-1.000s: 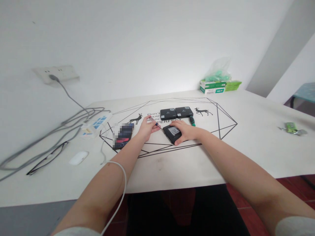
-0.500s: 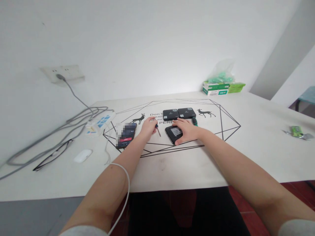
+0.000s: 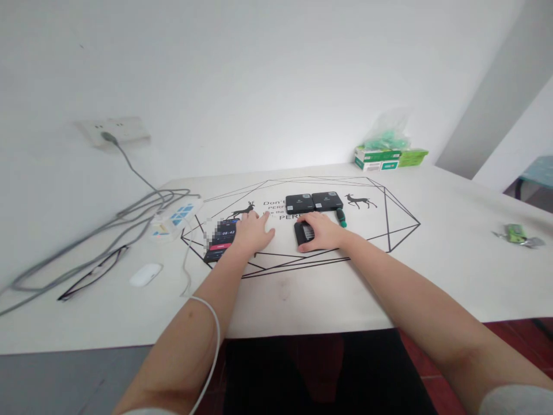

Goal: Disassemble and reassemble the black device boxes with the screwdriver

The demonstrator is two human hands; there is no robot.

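Observation:
My right hand point(image 3: 322, 231) grips a small black box point(image 3: 299, 235), thumb at its near edge and fingers over its far edge. Part of a pale label shows on top; the palm hides the rest. Beside the phone point(image 3: 223, 235), my left hand point(image 3: 253, 233) lies low over the table with fingers apart. A small dark tip shows by its wrist, mostly hidden. Two similar flat black boxes, a left one point(image 3: 299, 203) and a right one point(image 3: 327, 200), sit side by side behind my right hand. Just right of that hand lies a black-and-green handled tool point(image 3: 341, 218).
To the left are a white mouse point(image 3: 146, 275), glasses point(image 3: 93, 273), and a power strip point(image 3: 175, 219) with grey cables. Green-and-white cartons point(image 3: 377, 155) under a plastic bag stand at the back right. A green item with metal parts point(image 3: 517, 234) lies far right. A white cable crosses my left forearm.
My left hand has let go of the screwdriver and spread its fingers, moving slightly left and down. My right hand has closed further over the black box, shifting slightly left and uncovering the black-and-green tool.

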